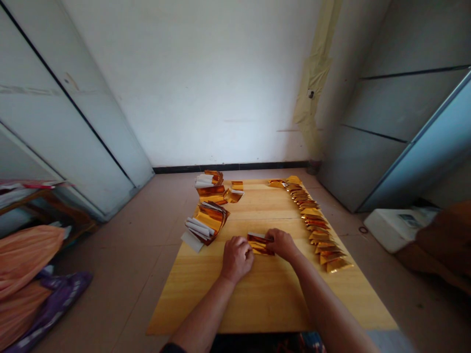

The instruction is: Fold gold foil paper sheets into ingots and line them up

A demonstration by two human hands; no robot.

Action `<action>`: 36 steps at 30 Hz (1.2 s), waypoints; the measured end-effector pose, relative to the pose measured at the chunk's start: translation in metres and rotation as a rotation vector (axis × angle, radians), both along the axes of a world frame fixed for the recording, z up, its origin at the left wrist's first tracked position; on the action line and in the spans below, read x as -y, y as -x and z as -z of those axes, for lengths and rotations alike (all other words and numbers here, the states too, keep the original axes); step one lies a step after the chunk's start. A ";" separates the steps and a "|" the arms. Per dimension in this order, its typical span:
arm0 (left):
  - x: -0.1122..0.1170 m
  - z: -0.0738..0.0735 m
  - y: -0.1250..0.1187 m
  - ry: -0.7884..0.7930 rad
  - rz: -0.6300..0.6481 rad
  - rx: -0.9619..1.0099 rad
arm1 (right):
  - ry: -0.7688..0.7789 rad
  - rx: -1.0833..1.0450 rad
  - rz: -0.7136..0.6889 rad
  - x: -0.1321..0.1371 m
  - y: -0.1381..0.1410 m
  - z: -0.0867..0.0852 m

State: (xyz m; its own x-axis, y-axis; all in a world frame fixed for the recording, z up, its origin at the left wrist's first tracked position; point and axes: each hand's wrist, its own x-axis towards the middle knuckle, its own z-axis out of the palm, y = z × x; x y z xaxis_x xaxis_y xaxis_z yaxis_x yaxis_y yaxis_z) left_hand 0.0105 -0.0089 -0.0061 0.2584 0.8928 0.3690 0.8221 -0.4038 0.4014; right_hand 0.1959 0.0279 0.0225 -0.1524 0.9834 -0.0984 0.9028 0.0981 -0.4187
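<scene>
A sheet of shiny gold foil paper, partly folded and with a pale strip along its far edge, lies between my hands near the middle of the wooden table. My left hand is closed at the sheet's left end, fingers curled. At the right end, my right hand pinches the paper from above. Left of them sits a loose stack of gold paper sheets with white backs. Along the table's right side runs a row of folded gold paper pieces, overlapping one another.
The wooden table stands before a white wall. More gold sheets lie at its far left. A grey cabinet and a white box are on the right. Orange cloth and a purple bag lie left.
</scene>
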 end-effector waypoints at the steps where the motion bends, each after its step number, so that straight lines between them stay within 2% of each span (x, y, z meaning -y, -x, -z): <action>1: 0.000 0.000 0.000 -0.003 -0.008 -0.005 | -0.012 0.006 -0.007 0.001 0.000 0.000; 6: -0.004 0.004 -0.002 -0.023 -0.055 -0.022 | -0.131 0.032 -0.091 0.011 -0.002 0.005; 11: -0.007 0.008 -0.003 -0.079 -0.156 0.070 | -0.221 0.097 -0.147 0.020 -0.001 0.012; 17: -0.007 0.009 -0.001 -0.059 -0.030 0.060 | -0.268 0.131 -0.153 0.029 0.001 0.015; 25: -0.009 0.015 0.001 0.039 -0.040 0.063 | -0.345 0.030 -0.203 0.033 -0.005 0.025; 36: -0.007 0.012 -0.002 -0.047 -0.029 0.077 | -0.586 -0.005 -0.254 0.035 -0.006 0.033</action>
State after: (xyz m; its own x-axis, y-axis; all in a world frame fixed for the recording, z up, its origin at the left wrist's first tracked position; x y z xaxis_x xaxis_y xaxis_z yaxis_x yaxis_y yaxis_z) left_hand 0.0121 -0.0021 -0.0180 0.2018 0.8807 0.4286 0.8010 -0.4002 0.4452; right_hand 0.2021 -0.0074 -0.0101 -0.3872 0.8071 0.4458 0.8194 0.5229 -0.2348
